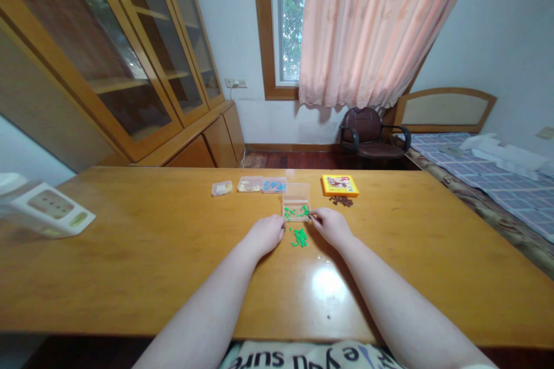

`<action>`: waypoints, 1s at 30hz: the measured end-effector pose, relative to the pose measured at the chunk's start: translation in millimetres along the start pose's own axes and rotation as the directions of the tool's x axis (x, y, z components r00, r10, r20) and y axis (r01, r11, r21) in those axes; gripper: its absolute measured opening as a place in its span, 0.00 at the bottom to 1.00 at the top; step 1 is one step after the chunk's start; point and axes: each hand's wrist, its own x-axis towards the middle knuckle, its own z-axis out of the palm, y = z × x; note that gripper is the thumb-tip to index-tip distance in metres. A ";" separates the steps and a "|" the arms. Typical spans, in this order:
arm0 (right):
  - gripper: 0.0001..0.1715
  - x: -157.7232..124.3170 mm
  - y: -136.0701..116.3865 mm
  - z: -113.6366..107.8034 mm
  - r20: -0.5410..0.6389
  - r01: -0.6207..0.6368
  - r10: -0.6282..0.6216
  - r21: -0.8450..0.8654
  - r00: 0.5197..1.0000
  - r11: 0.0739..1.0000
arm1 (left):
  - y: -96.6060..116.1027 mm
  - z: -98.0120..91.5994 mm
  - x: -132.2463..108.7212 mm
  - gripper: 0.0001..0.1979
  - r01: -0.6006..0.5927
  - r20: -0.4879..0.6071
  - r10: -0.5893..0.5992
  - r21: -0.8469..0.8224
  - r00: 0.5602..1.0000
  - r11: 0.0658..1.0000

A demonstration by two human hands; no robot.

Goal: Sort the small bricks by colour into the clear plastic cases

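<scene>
A clear plastic box [296, 219] with its lid raised holds several small green pieces. Just in front of it, a loose pile of green pieces [299, 237] lies on the wooden table [173, 259]. My left hand [268, 233] rests at the box's front left corner, fingers curled together; what they hold, if anything, is hidden. At the right side of the box is my right hand [329, 225], its fingertips pinched beside the green pieces; anything between them is too small to name.
Behind stand clear boxes with blue pieces [273, 185] and cream pieces [250, 185], plus a small box [222, 188]. A yellow box [340, 185] and brown pieces [341, 201] lie back right. A white container [52, 207] stands far left.
</scene>
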 end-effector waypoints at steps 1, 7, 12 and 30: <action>0.15 0.0 0.2 0.4 0.016 -0.009 0.009 0.004 1.000 1.000 | 0.0 -0.5 0.0 0.11 -0.003 -0.001 0.003 0.002 1.000 1.000; 0.15 -3.5 -4.3 1.1 0.139 0.113 -0.124 0.082 0.983 0.990 | 0.0 -2.3 0.4 0.12 -0.007 0.004 0.007 0.031 1.000 1.000; 0.15 -3.3 -6.7 3.8 0.240 0.180 -0.195 0.082 0.951 0.980 | 0.2 -2.6 0.5 0.13 -0.005 0.000 0.005 0.045 1.000 0.999; 0.14 -1.4 -8.5 -6.2 0.275 0.125 -0.102 -0.067 0.956 0.990 | -12.1 4.2 14.8 0.11 -0.137 -0.447 -0.002 -0.278 0.894 0.951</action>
